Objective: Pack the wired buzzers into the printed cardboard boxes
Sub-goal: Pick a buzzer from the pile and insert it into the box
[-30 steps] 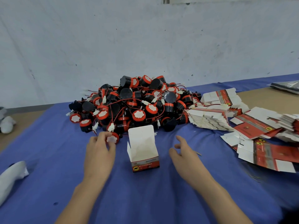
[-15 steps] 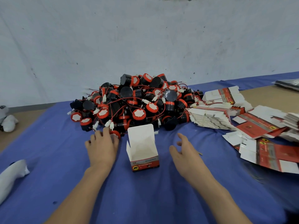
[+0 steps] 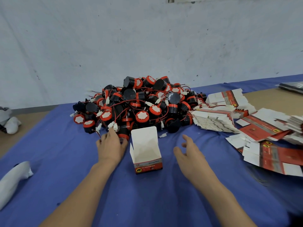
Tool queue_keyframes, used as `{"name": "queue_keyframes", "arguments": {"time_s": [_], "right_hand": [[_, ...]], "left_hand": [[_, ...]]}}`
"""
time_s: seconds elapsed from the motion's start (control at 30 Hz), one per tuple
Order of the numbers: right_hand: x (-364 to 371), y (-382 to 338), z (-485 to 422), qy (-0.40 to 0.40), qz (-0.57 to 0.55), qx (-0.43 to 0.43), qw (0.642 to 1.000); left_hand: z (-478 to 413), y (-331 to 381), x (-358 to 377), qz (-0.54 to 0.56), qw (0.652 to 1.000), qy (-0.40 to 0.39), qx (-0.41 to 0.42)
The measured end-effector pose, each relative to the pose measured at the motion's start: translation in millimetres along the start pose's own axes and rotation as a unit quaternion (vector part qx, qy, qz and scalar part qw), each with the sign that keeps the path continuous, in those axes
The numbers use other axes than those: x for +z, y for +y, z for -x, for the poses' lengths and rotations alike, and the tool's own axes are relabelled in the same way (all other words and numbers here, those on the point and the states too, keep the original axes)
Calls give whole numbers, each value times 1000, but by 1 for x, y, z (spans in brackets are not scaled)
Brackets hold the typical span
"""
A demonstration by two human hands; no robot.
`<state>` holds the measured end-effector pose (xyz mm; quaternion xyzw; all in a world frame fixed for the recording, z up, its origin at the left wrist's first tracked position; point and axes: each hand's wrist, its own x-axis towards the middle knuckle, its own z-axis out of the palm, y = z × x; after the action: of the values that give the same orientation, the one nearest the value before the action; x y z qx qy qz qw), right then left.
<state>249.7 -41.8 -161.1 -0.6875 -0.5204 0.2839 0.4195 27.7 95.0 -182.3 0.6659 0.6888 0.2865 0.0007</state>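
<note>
Far left, a white bundle (image 3: 13, 181) lies on the blue cloth (image 3: 57, 153), and the left hand (image 3: 111, 146) is down at the near edge of the pile of wired buzzers (image 3: 147, 102), fingers laid over one front buzzer (image 3: 123, 134) among tangled red wires and white connectors; whether it actually grips is hidden under the palm. Just beside it the open printed box (image 3: 146, 153) stands upright, flap up, between both hands. The right hand (image 3: 190, 153) is loose and spread, holding nothing, with stacks of flat boxes (image 3: 213, 120) fanned out further right, touching the pile.
</note>
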Motion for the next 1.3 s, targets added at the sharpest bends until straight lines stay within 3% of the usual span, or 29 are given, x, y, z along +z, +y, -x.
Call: {"name": "queue_keyframes", "arguments": {"time_s": [0.23, 0.37, 0.5, 0.67, 0.83, 1.13, 1.3], "right_hand": [[1, 0, 0, 1, -10, -2, 1000], [1, -1, 0, 10, -20, -3, 1000], [-1, -2, 1, 26, -27, -18, 999], [-1, -6, 3, 71, -90, -53, 992], [1, -17, 6, 73, -166, -114, 977], [13, -35, 13, -74, -250, -190, 947], [12, -35, 11, -56, -276, -191, 940]], "left_hand": [[4, -3, 0, -31, 999, -26, 31], [15, -9, -12, 105, 994, 37, 22], [27, -6, -35, 306, 942, 132, -41], [34, 16, -67, 484, 842, 202, -126], [54, 40, -85, 569, 806, 118, -108], [89, 76, -75, 587, 807, -69, 3], [96, 77, -74, 577, 809, -106, 34]]}}
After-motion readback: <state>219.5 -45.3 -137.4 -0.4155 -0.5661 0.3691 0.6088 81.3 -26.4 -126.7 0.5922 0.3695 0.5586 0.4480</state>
